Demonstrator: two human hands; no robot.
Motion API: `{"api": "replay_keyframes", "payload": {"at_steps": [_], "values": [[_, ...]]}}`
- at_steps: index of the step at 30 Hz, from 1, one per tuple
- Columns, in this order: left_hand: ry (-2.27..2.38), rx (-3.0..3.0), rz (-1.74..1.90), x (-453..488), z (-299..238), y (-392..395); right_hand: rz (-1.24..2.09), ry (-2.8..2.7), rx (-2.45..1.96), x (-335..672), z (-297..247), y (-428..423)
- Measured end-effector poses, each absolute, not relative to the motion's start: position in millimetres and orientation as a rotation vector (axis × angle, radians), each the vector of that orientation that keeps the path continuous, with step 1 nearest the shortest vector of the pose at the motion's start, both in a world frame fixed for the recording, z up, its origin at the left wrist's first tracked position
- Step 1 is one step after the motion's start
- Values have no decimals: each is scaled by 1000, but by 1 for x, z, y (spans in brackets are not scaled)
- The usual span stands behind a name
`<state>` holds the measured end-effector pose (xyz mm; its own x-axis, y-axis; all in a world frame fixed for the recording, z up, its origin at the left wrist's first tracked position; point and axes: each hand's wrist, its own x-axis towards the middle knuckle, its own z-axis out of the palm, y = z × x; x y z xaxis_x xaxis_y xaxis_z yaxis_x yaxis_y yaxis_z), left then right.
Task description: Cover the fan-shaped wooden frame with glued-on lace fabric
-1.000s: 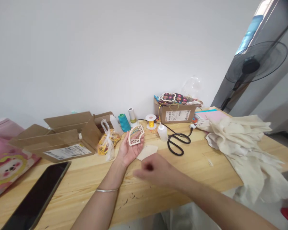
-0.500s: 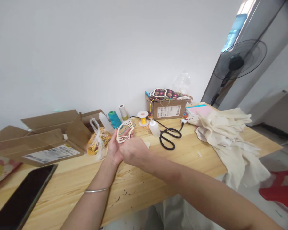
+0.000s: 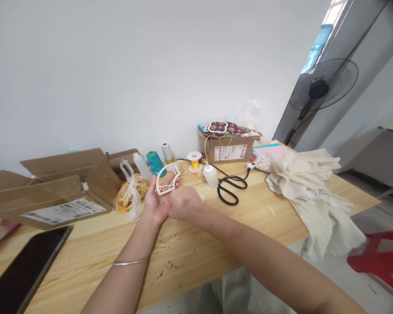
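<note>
My left hand (image 3: 155,203), palm up above the wooden table (image 3: 196,244), holds a pale fan-shaped lattice cut-out (image 3: 168,178) on its fingers. My right hand (image 3: 183,204) lies against the left palm just below the cut-out, fingers curled toward it; what its fingertips grip is hidden. A silver bangle (image 3: 130,262) circles my left wrist.
Black scissors (image 3: 231,188), a small white bottle (image 3: 210,175), a yellow spool (image 3: 194,161), a teal thread cone (image 3: 154,161) and a bag of yellow cord (image 3: 130,196) lie behind. Open cardboard boxes (image 3: 59,192) left, cream cloth (image 3: 311,192) right, dark tablet (image 3: 22,270) near left, fan (image 3: 322,85).
My right hand came up from the table to meet my left palm under the cut-out. The view has swung to the right.
</note>
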<state>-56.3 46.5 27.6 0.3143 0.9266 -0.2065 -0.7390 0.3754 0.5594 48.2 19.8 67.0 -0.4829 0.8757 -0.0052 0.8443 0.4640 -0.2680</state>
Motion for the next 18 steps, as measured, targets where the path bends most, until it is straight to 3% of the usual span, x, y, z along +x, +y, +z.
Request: {"api": "replay_keyframes", "payload": {"at_steps": [18], "values": [[369,357,1329,-57,35,39,169,-2681,-1300,49,35,10]]}}
